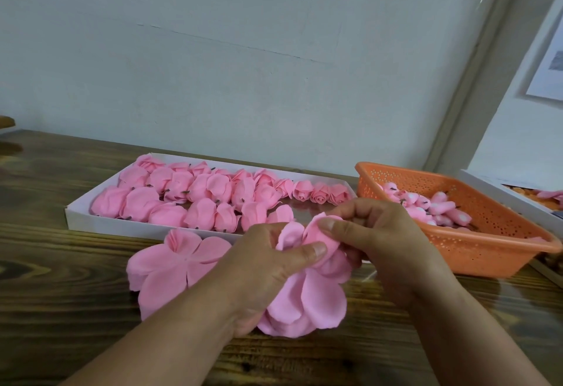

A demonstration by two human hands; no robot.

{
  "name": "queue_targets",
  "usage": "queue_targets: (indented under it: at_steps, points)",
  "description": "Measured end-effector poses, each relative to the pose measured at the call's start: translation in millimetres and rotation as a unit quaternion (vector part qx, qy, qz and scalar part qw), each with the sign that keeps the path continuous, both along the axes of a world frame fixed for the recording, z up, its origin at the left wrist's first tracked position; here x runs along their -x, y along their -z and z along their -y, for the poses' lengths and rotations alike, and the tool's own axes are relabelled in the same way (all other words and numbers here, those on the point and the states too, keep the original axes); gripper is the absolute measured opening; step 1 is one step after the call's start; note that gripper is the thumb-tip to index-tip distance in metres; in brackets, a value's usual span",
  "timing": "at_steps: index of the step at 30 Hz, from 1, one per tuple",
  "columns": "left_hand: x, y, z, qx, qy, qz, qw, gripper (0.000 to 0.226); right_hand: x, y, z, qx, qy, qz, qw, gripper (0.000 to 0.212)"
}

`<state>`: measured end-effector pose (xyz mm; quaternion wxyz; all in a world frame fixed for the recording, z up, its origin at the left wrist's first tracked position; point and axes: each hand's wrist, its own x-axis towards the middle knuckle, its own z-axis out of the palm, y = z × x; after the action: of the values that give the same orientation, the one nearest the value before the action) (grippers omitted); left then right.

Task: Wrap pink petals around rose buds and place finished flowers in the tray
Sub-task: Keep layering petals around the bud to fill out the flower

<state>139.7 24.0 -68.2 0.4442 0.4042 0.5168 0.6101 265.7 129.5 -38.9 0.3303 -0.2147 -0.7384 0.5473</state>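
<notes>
Left hand: the left hand (265, 266) pinches a pink petal piece (307, 291) between thumb and curled fingers, above the counter's near middle.
Right hand: the right hand (377, 239) meets it from the right, thumb and fingers curled on the upper folds of the same petal piece; any bud inside is hidden.
Loose petals: a flat stack of petals (173, 263) lies on the counter (61, 263) just left of the left hand, touching the tray's near wall.
Tray: a white tray (122, 228) sits behind the hands, filled with finished pink roses (195, 196) from its left end; bare floor shows at its right near corner.
Basket: an orange basket (487, 248) holding rose buds (423, 205) stands at the counter's right edge, just beside the right hand.
Open room: bare wood at the left and along the near edge.
</notes>
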Motion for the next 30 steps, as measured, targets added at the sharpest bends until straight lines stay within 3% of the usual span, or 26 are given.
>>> queue_targets:
  at_steps: [3,9,14,19,23,30]
  points:
    - [-1.0,-2.3,0.1,0.001,0.007,0.021,1.000,0.014,-2.4,-2.1,-4.7,-0.025,-0.017,0.021,0.999,0.044]
    - [-4.0,-4.8,2.6,-0.001,0.019,0.039,0.999,0.017,-3.3,-1.2,-5.4,-0.057,-0.021,0.004,0.998,0.023]
    - [-2.3,1.5,-2.1,-0.021,-0.018,-0.006,1.000,0.014,0.1,1.5,-1.1,-0.128,0.025,-0.005,0.991,0.022]
    - [-1.9,3.2,-4.7,-0.049,-0.063,-0.039,0.996,0.011,5.1,6.5,2.0,-0.092,0.046,-0.057,0.993,0.023]
    - [0.4,3.2,-4.5,-0.061,-0.048,-0.018,0.997,0.015,-2.5,-0.5,-0.6,-0.017,-0.071,-0.040,0.997,0.029]
    - [2.3,5.4,-6.5,-0.044,-0.042,0.007,0.998,0.009,-2.0,0.5,-1.3,-0.040,-0.068,-0.042,0.996,0.022]
